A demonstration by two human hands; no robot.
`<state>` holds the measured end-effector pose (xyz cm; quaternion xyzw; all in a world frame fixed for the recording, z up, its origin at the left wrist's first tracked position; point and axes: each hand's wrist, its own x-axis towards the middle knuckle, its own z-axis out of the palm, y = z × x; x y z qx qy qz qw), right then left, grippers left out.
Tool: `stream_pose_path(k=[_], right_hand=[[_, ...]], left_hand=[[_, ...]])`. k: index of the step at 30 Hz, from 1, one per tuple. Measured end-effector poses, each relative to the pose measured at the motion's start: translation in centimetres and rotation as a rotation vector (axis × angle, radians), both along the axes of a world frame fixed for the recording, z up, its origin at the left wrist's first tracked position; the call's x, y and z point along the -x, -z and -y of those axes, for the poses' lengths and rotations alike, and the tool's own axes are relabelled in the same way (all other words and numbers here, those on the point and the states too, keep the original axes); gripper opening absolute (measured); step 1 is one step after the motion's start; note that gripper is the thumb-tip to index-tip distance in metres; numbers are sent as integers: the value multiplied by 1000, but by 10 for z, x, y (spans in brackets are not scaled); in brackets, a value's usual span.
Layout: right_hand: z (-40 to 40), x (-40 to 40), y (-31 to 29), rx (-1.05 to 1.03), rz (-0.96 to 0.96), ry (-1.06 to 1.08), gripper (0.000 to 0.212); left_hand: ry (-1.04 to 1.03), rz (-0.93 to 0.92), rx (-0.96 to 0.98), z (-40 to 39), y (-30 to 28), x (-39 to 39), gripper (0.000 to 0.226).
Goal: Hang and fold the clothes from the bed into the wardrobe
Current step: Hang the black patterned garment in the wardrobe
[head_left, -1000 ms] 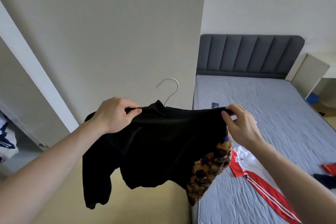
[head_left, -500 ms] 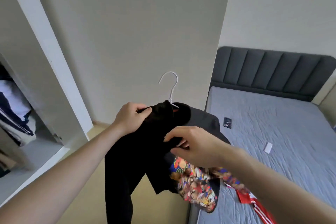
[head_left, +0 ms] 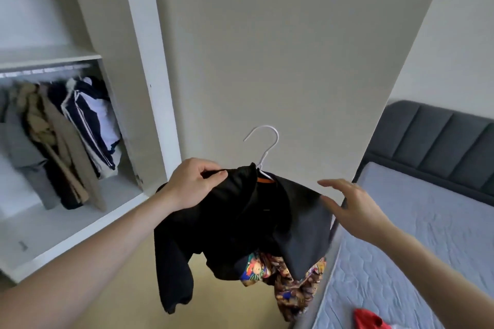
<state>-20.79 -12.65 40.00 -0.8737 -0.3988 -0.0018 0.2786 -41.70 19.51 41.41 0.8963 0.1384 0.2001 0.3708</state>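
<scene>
A black top (head_left: 240, 224) with a colourful printed panel (head_left: 288, 280) hangs on a white hanger (head_left: 264, 147), its hook pointing up. My left hand (head_left: 195, 184) grips the garment's left shoulder and carries it in the air between wardrobe and bed. Just right of the garment's right shoulder is my right hand (head_left: 352, 205), fingers spread, holding nothing. The open wardrobe (head_left: 125, 104) stands at the left. The grey bed (head_left: 417, 235) lies at the right.
Several garments (head_left: 66, 136) hang from the wardrobe rail (head_left: 45, 71), above a white shelf (head_left: 80, 222). A red garment (head_left: 369, 320) lies on the bed's near edge. A dark grey headboard (head_left: 438, 147) backs the bed. A plain wall fills the middle.
My view has swung left from the bed toward the wardrobe. My right hand has let go of the black top and opened beside it. My left hand still carries it.
</scene>
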Motion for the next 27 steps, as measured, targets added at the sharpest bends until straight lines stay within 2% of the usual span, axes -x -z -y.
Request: stream_pose_path(k=[4, 7, 11, 16, 18, 22, 27], right_hand=[[-50, -9, 8, 31, -55, -157, 13], [-92, -2, 6, 15, -115, -251, 22], [-153, 10, 0, -28, -268, -373, 25], [-245, 28, -5, 12, -466, -478, 27], [-284, 39, -6, 47, -483, -509, 28], [-363, 65, -3, 6, -516, -499, 30], [-445, 102, 2, -80, -525, -490, 33]], left_hand=[[-118, 30, 38, -17, -4, 24, 33], [-192, 24, 39, -40, -9, 42, 28], [-316, 16, -40, -80, -15, 59, 41], [-411, -35, -113, -155, -8, 81, 26], [-413, -32, -130, -185, -6, 89, 20], [-446, 32, -165, -242, -9, 108, 26], [-610, 59, -315, -317, -7, 143, 32]])
